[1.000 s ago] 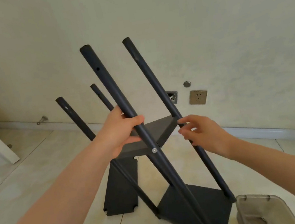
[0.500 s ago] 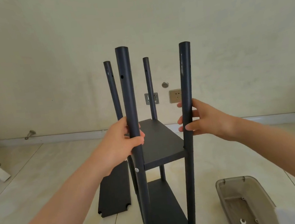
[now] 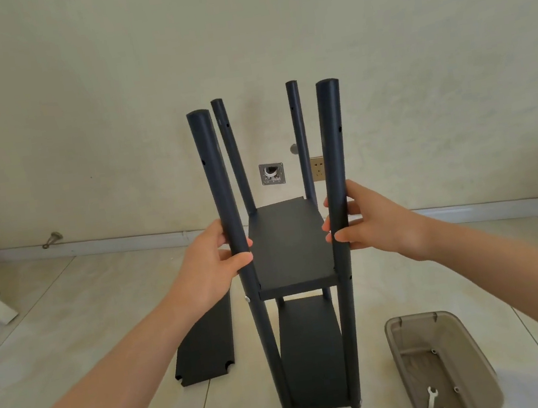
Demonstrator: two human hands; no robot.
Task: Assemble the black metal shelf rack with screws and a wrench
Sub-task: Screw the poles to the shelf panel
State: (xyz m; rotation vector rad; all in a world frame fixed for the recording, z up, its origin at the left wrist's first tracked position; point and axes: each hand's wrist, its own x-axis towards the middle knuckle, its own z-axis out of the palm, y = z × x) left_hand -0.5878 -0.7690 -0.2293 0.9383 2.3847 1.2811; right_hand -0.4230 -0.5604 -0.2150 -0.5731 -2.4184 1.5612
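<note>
**Two shelves in, one to go**

Got the rack (image 3: 299, 268) standing upright on the tile floor (image 3: 71, 335), feet down, close to the wall (image 3: 72, 93). Looks like the steady-and-square-up bit between shelves. Bottom shelf (image 3: 310, 350) and middle shelf (image 3: 287, 242) already seated between the four posts, with a silver screw head (image 3: 247, 299) showing on the front left post (image 3: 218, 176) just below the middle shelf. Nothing mounted up top yet, just bare post ends with open holes.

Gripping that post with the left hand (image 3: 208, 271), fingers (image 3: 221, 241) curled right round it, tips poking out on the shelf side, just above the middle shelf. Holding the front right post (image 3: 332, 146) with the right hand (image 3: 377, 223) at about the same height, fingers (image 3: 340, 238) bent round it too, tips showing on the inner side. Looks a touch looser, but hard to judge the squeeze there.

Next up, probably: letting go with one hand and fetching the spare shelf panel (image 3: 207, 344) lying flat on the floor just left of the rack, then lining its notched corners up with the top holes. Also calls for the wrench (image 3: 431, 400) and screws (image 3: 433, 351) from the grey bin (image 3: 393, 335) down at the right. Worth leaving one hand on a post while reaching: tall, narrow, likely tippy.
</note>
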